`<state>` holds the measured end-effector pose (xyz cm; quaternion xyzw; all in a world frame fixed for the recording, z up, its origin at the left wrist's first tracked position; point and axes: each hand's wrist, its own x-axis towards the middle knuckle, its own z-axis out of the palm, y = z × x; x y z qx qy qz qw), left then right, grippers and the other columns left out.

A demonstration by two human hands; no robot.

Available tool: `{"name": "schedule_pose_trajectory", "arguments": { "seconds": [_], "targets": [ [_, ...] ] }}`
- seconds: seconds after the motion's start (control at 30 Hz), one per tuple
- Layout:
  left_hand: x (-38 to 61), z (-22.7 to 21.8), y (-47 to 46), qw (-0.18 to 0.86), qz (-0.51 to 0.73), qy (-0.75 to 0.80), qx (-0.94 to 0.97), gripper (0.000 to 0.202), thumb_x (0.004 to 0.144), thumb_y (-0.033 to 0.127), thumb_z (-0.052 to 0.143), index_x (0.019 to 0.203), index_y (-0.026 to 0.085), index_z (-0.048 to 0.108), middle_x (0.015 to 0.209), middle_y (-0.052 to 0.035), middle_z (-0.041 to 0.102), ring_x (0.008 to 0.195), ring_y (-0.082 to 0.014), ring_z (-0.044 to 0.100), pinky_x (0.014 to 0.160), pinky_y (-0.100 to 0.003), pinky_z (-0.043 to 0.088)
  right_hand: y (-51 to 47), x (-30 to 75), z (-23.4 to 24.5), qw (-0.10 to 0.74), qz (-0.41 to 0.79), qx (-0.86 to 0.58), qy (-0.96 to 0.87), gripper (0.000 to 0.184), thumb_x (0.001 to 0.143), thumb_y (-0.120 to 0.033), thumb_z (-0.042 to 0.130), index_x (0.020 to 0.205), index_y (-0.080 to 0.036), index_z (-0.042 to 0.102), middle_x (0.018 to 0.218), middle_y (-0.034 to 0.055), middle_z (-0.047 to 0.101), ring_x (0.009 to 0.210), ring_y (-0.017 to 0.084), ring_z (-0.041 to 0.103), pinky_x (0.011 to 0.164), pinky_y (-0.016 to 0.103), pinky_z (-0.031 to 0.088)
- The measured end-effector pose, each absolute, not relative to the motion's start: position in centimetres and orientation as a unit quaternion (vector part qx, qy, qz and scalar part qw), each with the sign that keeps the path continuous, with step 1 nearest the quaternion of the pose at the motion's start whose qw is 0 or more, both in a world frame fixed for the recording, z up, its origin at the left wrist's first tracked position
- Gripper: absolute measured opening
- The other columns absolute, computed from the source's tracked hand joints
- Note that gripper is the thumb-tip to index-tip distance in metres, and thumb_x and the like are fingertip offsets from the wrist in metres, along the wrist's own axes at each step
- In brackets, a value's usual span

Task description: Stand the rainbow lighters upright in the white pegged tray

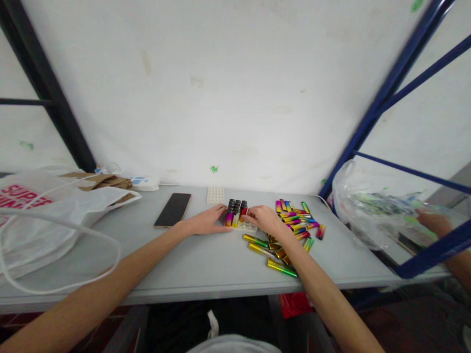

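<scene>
A small white tray (247,227) stands on the grey table (206,264), with several rainbow-coloured metallic tubes with black caps (236,210) set upright in it. My left hand (209,220) rests against the tray's left side, fingers curled at the tubes. My right hand (263,218) is at the tray's right side, fingers pinched near the rightmost upright tube; what it holds is hidden. A loose pile of the same coloured tubes (294,223) lies to the right of my right hand.
A second white tray (215,195) and a dark phone (172,210) lie farther back. White plastic bag (40,215) with cardboard (99,181) at left. Clear bag (371,211) and another person's hand (432,221) behind a blue frame (375,113) at right.
</scene>
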<state>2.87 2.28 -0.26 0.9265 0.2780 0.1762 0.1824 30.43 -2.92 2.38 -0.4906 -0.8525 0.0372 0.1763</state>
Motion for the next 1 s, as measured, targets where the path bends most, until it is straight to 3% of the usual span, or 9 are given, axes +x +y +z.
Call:
{"name": "schedule_pose_trajectory", "arguments": {
  "seconds": [0.23,0.37,0.6,0.7,0.87,1.0],
  "targets": [
    [3.0,-0.2,2.1,0.177,0.174,0.282,0.927,0.069,0.095,0.064,0.069,0.142,0.015,0.057,0.150,-0.0190,0.059,0.140,-0.0371,0.057,0.122,-0.045,0.044,-3.1,33.4,3.5,0.244,0.145,-0.466,-0.838,0.046,0.107,-0.053,0.058,0.091,-0.015,0.077,0.077,0.0048,0.074,0.067,0.017,0.061,0.065,0.027,0.043],
    [2.9,-0.4,2.3,0.169,0.172,0.287,0.927,0.071,0.095,0.068,0.066,0.141,0.015,0.057,0.150,-0.0193,0.058,0.139,-0.0365,0.058,0.122,-0.044,0.043,-4.5,35.2,4.8,0.220,0.214,-0.445,-0.841,0.036,0.101,-0.051,0.068,0.095,-0.017,0.078,0.088,0.0055,0.079,0.078,0.020,0.069,0.074,0.028,0.050],
    [3.0,-0.4,2.3,0.159,0.168,0.282,0.931,0.072,0.097,0.069,0.064,0.143,0.014,0.055,0.151,-0.0185,0.059,0.139,-0.0347,0.058,0.121,-0.041,0.042,-8.9,34.4,3.9,0.106,0.107,-0.462,-0.874,0.019,0.094,-0.037,0.080,0.102,-0.020,0.078,0.104,0.0092,0.073,0.101,0.026,0.068,0.091,0.036,0.051],
    [2.9,-0.5,2.3,0.147,0.174,0.282,0.932,0.073,0.098,0.070,0.063,0.144,0.014,0.055,0.149,-0.0180,0.060,0.139,-0.0338,0.059,0.120,-0.038,0.043,-9.5,33.9,3.0,0.102,0.082,-0.478,-0.869,0.016,0.094,-0.032,0.080,0.102,-0.018,0.076,0.109,0.0112,0.070,0.104,0.027,0.066,0.093,0.037,0.052],
    [2.9,-0.6,2.4,0.149,0.171,0.281,0.933,0.073,0.097,0.070,0.062,0.144,0.013,0.055,0.150,-0.0193,0.059,0.139,-0.0348,0.059,0.120,-0.040,0.043,-8.0,34.4,3.0,0.241,0.140,-0.433,-0.857,0.021,0.102,-0.040,0.070,0.101,-0.020,0.076,0.106,0.0096,0.072,0.100,0.025,0.067,0.095,0.039,0.052],
    [2.9,-0.7,2.5,0.145,0.175,0.279,0.933,0.073,0.097,0.071,0.062,0.142,0.014,0.057,0.149,-0.0187,0.060,0.138,-0.0353,0.059,0.120,-0.041,0.044,-5.4,35.0,4.0,0.419,0.239,-0.428,-0.764,0.031,0.096,-0.052,0.074,0.099,-0.022,0.077,0.100,0.0064,0.076,0.093,0.023,0.068,0.087,0.036,0.055]
  ]
}}
